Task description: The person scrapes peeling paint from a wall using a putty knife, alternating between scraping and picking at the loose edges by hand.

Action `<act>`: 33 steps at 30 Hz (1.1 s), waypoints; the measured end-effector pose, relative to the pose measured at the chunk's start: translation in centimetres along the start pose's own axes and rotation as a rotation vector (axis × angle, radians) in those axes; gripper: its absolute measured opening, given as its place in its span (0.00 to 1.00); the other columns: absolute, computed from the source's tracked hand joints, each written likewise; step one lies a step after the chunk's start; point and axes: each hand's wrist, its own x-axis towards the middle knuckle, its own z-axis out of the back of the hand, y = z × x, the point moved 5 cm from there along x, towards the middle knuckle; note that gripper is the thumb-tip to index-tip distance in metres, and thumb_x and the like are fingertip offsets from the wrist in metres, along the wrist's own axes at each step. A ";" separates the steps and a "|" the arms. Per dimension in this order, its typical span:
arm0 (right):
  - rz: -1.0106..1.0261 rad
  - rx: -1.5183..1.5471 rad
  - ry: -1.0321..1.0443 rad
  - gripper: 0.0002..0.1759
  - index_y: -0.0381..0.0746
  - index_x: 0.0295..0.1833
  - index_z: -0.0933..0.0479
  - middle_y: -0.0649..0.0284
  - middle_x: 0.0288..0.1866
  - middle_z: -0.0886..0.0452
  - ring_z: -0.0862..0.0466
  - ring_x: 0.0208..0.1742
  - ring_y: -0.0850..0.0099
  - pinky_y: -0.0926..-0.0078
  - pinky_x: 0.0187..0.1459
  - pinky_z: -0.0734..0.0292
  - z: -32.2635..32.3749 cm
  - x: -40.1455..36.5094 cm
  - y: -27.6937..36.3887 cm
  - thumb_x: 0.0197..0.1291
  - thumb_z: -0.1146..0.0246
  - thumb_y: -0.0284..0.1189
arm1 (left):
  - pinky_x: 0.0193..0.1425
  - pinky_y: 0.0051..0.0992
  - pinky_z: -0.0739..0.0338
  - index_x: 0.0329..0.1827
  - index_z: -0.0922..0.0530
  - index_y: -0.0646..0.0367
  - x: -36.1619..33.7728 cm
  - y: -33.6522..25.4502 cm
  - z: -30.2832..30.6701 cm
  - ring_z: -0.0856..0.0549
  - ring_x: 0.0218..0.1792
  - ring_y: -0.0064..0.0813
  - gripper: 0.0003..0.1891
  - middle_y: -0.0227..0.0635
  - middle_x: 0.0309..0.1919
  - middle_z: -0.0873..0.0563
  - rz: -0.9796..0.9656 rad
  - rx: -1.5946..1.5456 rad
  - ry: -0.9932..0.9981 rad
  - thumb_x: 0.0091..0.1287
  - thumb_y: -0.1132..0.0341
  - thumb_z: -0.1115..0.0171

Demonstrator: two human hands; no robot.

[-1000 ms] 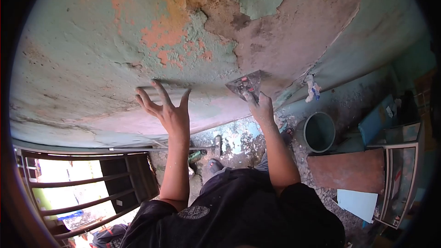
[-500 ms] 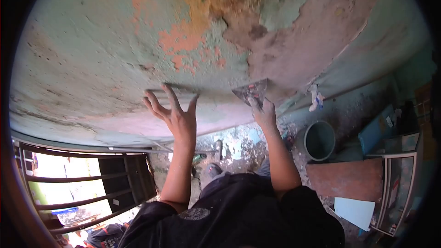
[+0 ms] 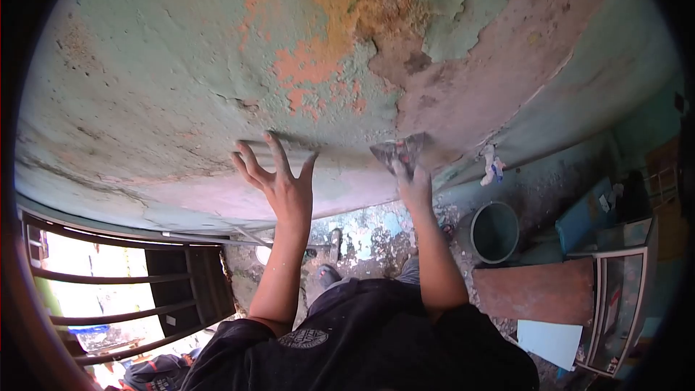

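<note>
Head view. Right hand (image 3: 414, 190) is closed around the handle of a scraper (image 3: 397, 152). The blade sits directly above the hand, long axis in line with the forearm, broad edge pointing up against the peeling wall (image 3: 181, 65). Left hand (image 3: 284, 187) holds nothing: fingers spread, fingertips on the wall, left of the blade and apart from it.

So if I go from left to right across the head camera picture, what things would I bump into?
Barred gate → left hand spread on the wall → scraper gripped by the right hand → bucket → glass-fronted cabinet.
</note>
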 end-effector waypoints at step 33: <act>-0.607 -0.209 0.161 0.27 0.31 0.53 0.25 0.46 0.37 0.17 0.18 0.40 0.50 0.60 0.46 0.24 1.7 -4.9 -15.2 0.65 0.43 0.46 | 0.70 0.59 0.46 0.76 0.46 0.49 -0.5 0.3 0.0 0.55 0.73 0.65 0.55 0.55 0.74 0.58 -0.002 -0.017 -0.011 0.46 0.56 0.21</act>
